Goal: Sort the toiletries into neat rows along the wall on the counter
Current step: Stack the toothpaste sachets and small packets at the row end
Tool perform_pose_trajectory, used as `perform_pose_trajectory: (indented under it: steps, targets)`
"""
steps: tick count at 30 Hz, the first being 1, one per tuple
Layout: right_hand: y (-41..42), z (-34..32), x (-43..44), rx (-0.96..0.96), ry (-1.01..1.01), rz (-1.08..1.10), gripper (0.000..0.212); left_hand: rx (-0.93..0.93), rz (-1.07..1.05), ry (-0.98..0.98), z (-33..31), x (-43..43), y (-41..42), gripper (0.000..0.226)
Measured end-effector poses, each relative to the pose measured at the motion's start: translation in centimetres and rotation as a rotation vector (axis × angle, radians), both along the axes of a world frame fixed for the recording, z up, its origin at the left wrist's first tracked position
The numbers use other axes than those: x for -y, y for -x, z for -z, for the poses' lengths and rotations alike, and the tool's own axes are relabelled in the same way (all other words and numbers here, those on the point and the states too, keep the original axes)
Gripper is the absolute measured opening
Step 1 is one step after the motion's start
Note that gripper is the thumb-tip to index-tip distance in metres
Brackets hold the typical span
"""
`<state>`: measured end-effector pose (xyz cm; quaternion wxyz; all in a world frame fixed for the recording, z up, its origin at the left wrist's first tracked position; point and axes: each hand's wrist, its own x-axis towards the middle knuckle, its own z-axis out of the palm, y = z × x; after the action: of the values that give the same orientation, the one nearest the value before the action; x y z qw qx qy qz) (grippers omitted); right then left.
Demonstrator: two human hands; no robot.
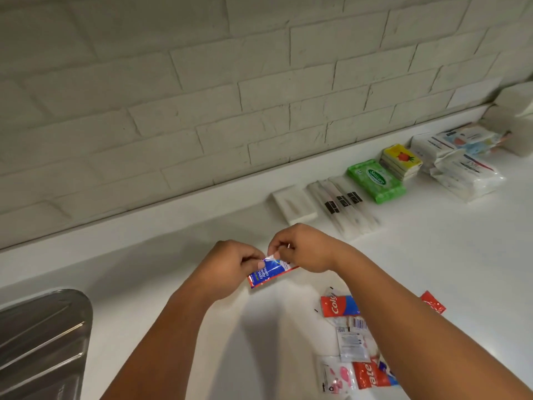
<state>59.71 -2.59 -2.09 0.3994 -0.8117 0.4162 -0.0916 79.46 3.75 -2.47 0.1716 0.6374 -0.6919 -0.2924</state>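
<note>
Both hands pinch a small blue and red toothpaste sachet [265, 274] just above the white counter [178, 284]. My left hand [230, 267] grips its left top corner and my right hand [302, 246] grips the right top corner. Along the wall stands a row: a white soap box [294, 204], wrapped toothbrushes [343, 206], a green wipes pack [376, 180], yellow soap bars [401, 160] and white tissue packs [461, 171]. Under my right forearm lies a loose heap of sachets [349, 342], partly hidden, with a red sachet [432, 303] beyond the arm.
A steel sink drainboard [40, 342] sits at the lower left. The white brick wall [202, 96] runs behind the counter's raised back ledge. A white object [516, 122] stands in the far right corner.
</note>
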Motion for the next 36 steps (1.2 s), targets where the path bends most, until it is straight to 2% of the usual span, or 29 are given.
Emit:
perform_pose_trajectory:
  steps: [2, 5, 7, 10, 12, 14, 18, 21, 25, 29, 32, 36]
  targets:
    - [0.6, -0.6, 0.8, -0.073, -0.005, -0.076, 0.012, 0.040, 0.014, -0.008, 0.1, 0.0, 0.0, 0.010]
    - [1.6, -1.1, 2.0, -0.189, 0.003, -0.115, 0.016, 0.055, -0.022, 0.012, 0.5, 0.1, -0.4, 0.010]
    - [1.8, -1.5, 2.4, -0.162, -0.009, -0.063, 0.013, 0.032, -0.042, -0.009, 0.7, 0.0, -0.9, 0.014]
    - [1.1, -1.9, 3.0, 0.044, 0.052, 0.135, 0.013, -0.014, -0.092, -0.031, 1.1, 0.4, -0.9, 0.015]
    - [0.0, -1.2, 3.4, 0.291, -0.007, 0.338, 0.018, -0.099, -0.196, -0.024, 1.5, 1.1, -0.5, 0.007]
    - [-1.2, 0.3, 3.6, 0.419, -0.051, 0.522, 0.029, -0.202, -0.331, -0.012, 2.2, 2.1, 0.2, 0.006]
    - [-3.1, 4.1, 2.8, 0.240, -0.037, 0.548, 0.036, -0.593, -0.588, -0.115, 4.2, 5.0, 1.3, 0.008]
    - [-3.9, 6.0, 2.3, 0.127, 0.007, 0.545, 0.027, -0.728, -0.663, -0.227, 6.1, 7.3, 1.8, 0.013]
    - [-3.8, 7.4, 3.1, 0.147, -0.004, 0.633, 0.028, -0.736, -0.678, -0.265, 7.8, 9.5, 2.6, 0.011]
    - [-4.0, 8.4, 3.9, 0.147, -0.015, 0.655, 0.030, -0.651, -0.684, -0.246, 9.0, 11.1, 2.8, 0.009]
    - [-4.6, 8.8, 4.3, 0.083, -0.002, 0.654, 0.022, -0.588, -0.698, -0.208, 9.4, 11.8, 2.6, 0.010]
    - [-5.4, 9.3, 4.6, -0.023, 0.038, 0.677, 0.018, -0.610, -0.745, -0.220, 9.5, 12.2, 2.6, 0.010]
